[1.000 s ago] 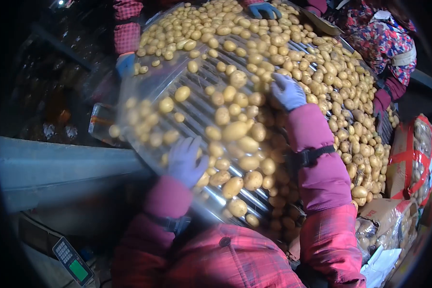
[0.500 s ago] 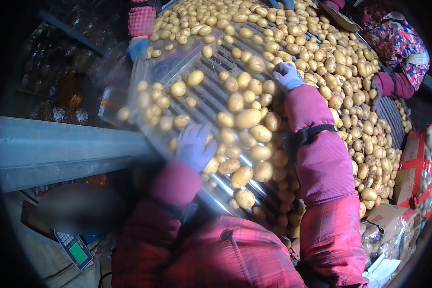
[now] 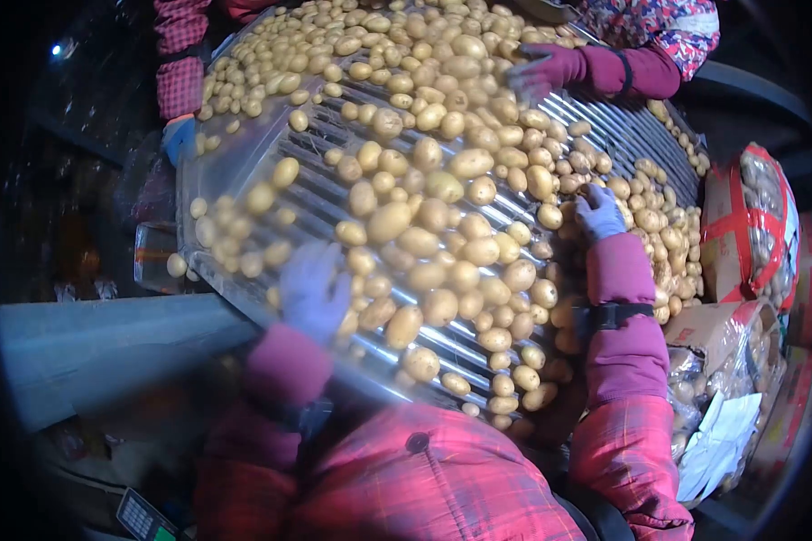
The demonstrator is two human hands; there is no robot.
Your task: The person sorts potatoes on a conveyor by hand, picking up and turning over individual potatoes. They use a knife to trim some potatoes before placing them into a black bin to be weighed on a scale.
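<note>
My left hand [image 3: 314, 288], in a pale purple glove and blurred by motion, is at the near left edge of the slatted metal grate [image 3: 383, 347]. Its fingers look spread, beside the loose yellow potatoes [image 3: 390, 221] lying on the slats. On the right, my right hand [image 3: 601, 215], gloved alike, reaches down with fingers apart at the edge of the potato heap [image 3: 645, 198]. Potatoes touch or lie close to its fingertips; I make out no potato firmly held.
Across the grate, a co-worker's dark-red gloved hand [image 3: 550, 70] is over the potatoes. Another person's blue glove [image 3: 179, 140] is at the far left. Bagged boxes of potatoes [image 3: 751, 230] stand at right. A grey metal beam [image 3: 126, 347] runs at left; a scale keypad [image 3: 140, 518] lies below it.
The view has turned to the right. My right hand has moved from the upper middle of the grate toward the right-hand heap. More potatoes lie on the slats between my hands.
</note>
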